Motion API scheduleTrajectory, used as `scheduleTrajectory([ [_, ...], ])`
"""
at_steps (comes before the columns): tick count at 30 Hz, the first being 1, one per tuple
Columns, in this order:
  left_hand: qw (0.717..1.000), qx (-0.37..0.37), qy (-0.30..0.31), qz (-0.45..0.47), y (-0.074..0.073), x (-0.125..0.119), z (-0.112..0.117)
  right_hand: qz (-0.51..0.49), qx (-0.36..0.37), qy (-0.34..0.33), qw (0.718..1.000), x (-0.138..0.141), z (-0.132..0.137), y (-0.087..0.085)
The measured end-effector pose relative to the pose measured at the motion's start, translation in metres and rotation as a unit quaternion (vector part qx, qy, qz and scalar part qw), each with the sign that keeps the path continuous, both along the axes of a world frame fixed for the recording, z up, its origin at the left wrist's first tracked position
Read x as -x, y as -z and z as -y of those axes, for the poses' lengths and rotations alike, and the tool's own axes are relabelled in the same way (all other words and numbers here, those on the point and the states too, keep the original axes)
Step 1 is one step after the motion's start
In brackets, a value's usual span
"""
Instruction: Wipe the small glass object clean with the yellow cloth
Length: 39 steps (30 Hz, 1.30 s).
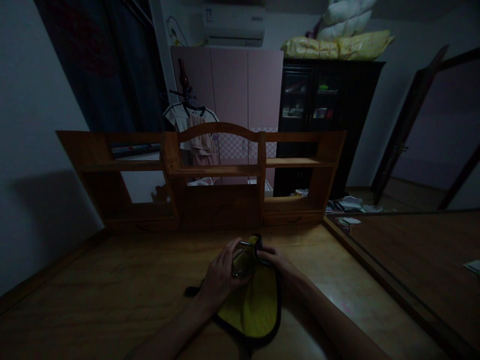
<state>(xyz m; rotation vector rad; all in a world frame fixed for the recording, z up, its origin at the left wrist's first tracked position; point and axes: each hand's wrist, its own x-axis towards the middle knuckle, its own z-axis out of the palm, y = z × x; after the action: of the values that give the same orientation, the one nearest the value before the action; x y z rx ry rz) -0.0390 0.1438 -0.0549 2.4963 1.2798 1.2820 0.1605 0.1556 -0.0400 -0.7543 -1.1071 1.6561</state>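
Note:
My left hand (pixel 220 270) is closed around a small clear glass cup (pixel 239 257), tilted so that its rim faces up and to the right. A yellow cloth with black edging (pixel 253 312) hangs below the glass and spreads toward me. My right hand (pixel 279 264) pinches the upper part of this cloth, which is folded up against the right side of the glass. A black strip of the cloth's edge sticks out to the left under my left wrist. The dim light hides the fingertips behind the glass and cloth.
Beneath my hands is a pale wooden board surface (pixel 131 285). A wooden shelf unit (pixel 213 170) stands along its far edge. A raised wooden rim (pixel 375 270) runs down the right side. Behind are a pink wardrobe (pixel 228 90), a black cabinet (pixel 330 100) and an open door (pixel 407 125).

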Motion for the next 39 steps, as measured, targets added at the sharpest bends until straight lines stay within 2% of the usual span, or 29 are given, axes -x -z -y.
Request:
scheduleTrajectory([
  [9,0.999,0.029,0.01,0.042,0.0,0.001,-0.001,-0.034,0.003,-0.054,0.998,0.002,0.008,-0.009],
  [13,0.995,0.058,0.021,0.074,-0.002,0.001,0.0,-0.027,-0.005,-0.058,0.998,0.002,0.007,-0.008],
  [19,0.993,0.063,0.04,0.086,-0.006,0.001,0.001,-0.042,-0.016,-0.071,0.996,0.004,0.011,-0.011],
  [31,0.989,0.081,0.035,0.123,-0.008,0.0,0.001,-0.01,-0.056,-0.054,0.997,0.001,0.003,-0.004],
  [39,0.982,0.11,0.033,0.147,-0.011,-0.001,0.003,-0.048,-0.022,-0.05,0.997,0.005,0.012,-0.008],
])
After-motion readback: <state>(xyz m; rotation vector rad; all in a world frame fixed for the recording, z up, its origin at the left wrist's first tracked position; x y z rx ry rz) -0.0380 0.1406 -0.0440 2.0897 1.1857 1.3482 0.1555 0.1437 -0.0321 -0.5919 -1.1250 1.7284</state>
